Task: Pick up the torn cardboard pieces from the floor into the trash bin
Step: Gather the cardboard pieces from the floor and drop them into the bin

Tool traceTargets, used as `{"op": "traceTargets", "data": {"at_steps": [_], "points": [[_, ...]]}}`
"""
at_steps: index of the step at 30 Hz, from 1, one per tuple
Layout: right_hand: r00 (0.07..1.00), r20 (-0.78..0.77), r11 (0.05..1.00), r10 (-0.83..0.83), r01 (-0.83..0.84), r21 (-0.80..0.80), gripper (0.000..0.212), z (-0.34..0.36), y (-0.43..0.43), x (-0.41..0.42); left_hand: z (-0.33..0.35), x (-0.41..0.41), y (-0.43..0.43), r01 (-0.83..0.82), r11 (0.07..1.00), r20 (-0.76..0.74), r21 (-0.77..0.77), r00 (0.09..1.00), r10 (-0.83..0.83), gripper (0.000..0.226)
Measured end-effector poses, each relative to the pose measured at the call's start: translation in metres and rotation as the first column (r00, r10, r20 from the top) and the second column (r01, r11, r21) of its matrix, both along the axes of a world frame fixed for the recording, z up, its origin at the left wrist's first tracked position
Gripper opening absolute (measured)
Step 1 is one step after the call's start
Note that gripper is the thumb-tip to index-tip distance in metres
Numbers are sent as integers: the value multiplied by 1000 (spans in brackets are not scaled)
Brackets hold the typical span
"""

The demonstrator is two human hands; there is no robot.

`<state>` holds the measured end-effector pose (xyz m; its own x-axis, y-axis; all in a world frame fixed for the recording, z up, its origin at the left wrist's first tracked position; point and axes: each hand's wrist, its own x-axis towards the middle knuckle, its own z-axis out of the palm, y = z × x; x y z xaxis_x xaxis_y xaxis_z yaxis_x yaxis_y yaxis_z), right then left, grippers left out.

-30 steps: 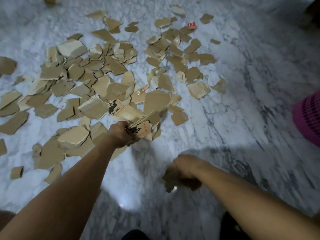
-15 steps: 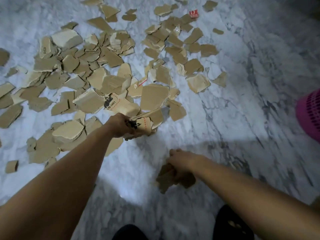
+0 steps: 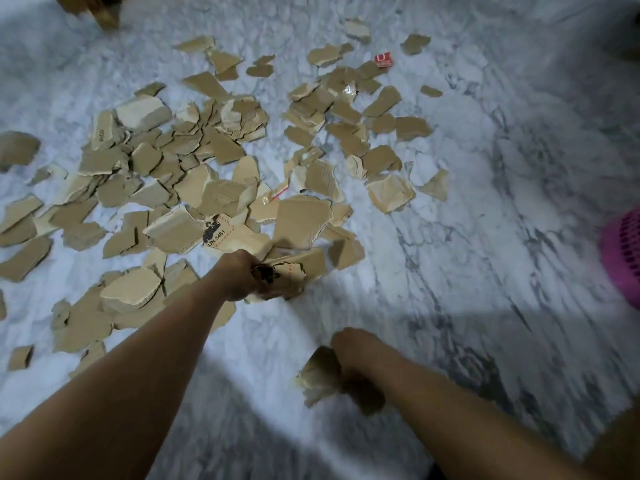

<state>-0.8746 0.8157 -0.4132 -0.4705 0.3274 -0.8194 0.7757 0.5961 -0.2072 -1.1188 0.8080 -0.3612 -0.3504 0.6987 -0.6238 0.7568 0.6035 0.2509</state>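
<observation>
Several torn brown cardboard pieces lie scattered over the marble floor, mostly to the left and centre. My left hand grips a bunch of printed cardboard pieces at the near edge of the pile. My right hand, lower and nearer to me, holds a clump of cardboard pieces above the floor. A pink perforated trash bin shows partly at the right edge.
A small red scrap lies at the far side of the scatter. A wooden furniture leg stands at the top left. Dark feet show at the bottom edge.
The camera view has shifted a little. My left hand stays on its bunch at the pile's edge. My right hand keeps its clump and has hardly moved.
</observation>
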Motion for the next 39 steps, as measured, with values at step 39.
{"op": "traceTargets", "data": {"at_steps": [39], "points": [[720, -86, 725, -689, 686, -60, 32, 28, 200, -16, -24, -13, 98, 501, 861, 242, -86, 849, -470, 42]]}}
